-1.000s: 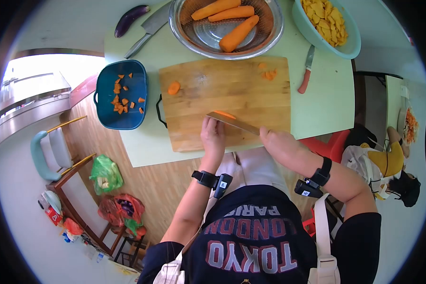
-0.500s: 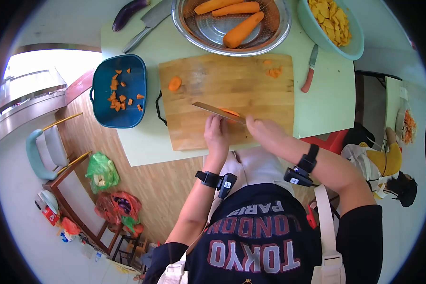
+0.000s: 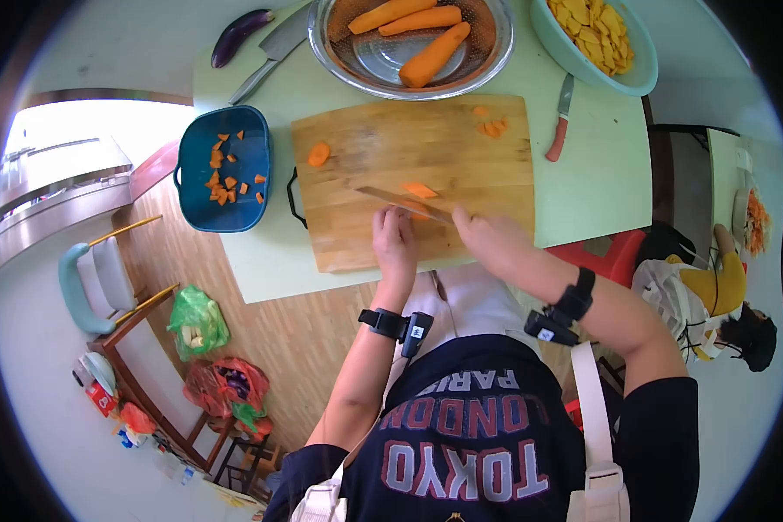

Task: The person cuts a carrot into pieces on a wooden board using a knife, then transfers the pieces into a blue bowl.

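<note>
My right hand [image 3: 487,235] is closed round the handle of a large knife [image 3: 400,203], its blade pointing left over the wooden cutting board [image 3: 365,130]. Close to the blade's left part, my left hand [image 3: 394,242] has its fingers bent together at a carrot piece [image 3: 413,211], partly hidden by blade and fingers. An orange carrot slice [image 3: 420,189] lies just beyond the blade. A round carrot end [image 3: 319,154] rests at the board's left, and small carrot scraps [image 3: 493,128] lie at its upper right.
Carrot chunks lie in a blue basin [image 3: 265,165] left of the board. Beyond it stands a metal colander [image 3: 505,56] with peeled carrots. A cleaver [image 3: 278,43], an eggplant [image 3: 237,36], a red-handled knife [image 3: 558,130] and a green bowl [image 3: 648,74] surround it. Another person [image 3: 713,287] is at right.
A carrot slice now lies apart, beyond the blade. Both hands stay close to where they were, and the view has shifted slightly.
</note>
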Tool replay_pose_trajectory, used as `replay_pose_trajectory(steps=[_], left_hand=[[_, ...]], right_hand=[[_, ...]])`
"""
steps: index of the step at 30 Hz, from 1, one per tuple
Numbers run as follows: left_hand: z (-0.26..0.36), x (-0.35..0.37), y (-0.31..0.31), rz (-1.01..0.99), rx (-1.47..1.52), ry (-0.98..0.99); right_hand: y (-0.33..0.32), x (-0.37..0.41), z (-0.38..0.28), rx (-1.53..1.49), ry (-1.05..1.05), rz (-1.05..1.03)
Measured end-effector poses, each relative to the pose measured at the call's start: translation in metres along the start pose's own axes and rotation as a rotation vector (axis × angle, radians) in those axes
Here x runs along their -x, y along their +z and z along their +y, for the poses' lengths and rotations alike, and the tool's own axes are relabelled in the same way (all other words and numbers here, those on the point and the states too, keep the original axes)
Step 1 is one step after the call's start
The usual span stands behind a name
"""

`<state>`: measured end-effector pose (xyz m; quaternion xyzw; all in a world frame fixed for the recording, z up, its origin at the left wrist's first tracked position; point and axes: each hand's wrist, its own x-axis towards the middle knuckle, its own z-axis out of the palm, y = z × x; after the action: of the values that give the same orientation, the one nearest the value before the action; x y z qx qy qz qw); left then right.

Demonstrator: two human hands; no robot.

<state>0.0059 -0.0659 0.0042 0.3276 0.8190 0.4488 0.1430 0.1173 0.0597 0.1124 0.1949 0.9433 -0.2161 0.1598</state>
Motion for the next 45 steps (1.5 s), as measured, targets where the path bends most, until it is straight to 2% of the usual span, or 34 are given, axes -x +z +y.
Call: replay_pose_trajectory(steps=[7, 9, 16, 18, 25, 27, 31, 33, 37, 40, 42, 45], left_hand=[[0.005, -0.002, -0.004, -0.026, -0.013, -0.003], [0.007, -0.003, -0.004, -0.012, 0.032, -0.026], [0.006, -0.004, -0.005, -0.020, 0.025, -0.031], [0.010, -0.005, -0.006, -0.018, 0.006, -0.036], [0.005, -0.002, 0.000, 0.027, 0.011, -0.003], [0.004, -0.003, -0.002, -0.013, -0.002, -0.029], [0.004, -0.002, -0.005, -0.041, -0.022, -0.012], [0.002, -0.001, -0.003, -0.018, -0.019, 0.032], [0.002, 0.001, -0.004, -0.030, -0.016, 0.056], [0.005, 0.001, -0.004, -0.023, -0.044, 0.045], [0.011, 0.002, -0.005, -0.011, 0.016, 0.000], [0.010, 0.000, -0.004, 0.011, 0.014, 0.001]], right_hand=[[0.004, 0.022, 0.000, 0.041, 0.025, 0.015], [-0.005, 0.024, -0.001, 0.022, 0.053, -0.085], [-0.009, 0.017, 0.003, 0.010, 0.029, -0.193], [0.003, 0.014, 0.007, 0.019, 0.020, -0.083], [0.023, -0.003, 0.008, -0.036, 0.029, -0.068], [0.033, -0.017, 0.012, -0.092, -0.100, 0.016], [0.050, -0.024, 0.020, -0.062, -0.052, 0.088], [0.042, -0.030, 0.030, -0.187, 0.021, -0.098], [0.015, -0.008, 0.015, -0.193, 0.055, -0.015], [0.010, 0.017, -0.001, -0.053, 0.131, -0.111], [0.021, 0.029, -0.003, 0.007, 0.097, 0.037], [0.024, 0.030, -0.003, 0.060, 0.079, 0.107]])
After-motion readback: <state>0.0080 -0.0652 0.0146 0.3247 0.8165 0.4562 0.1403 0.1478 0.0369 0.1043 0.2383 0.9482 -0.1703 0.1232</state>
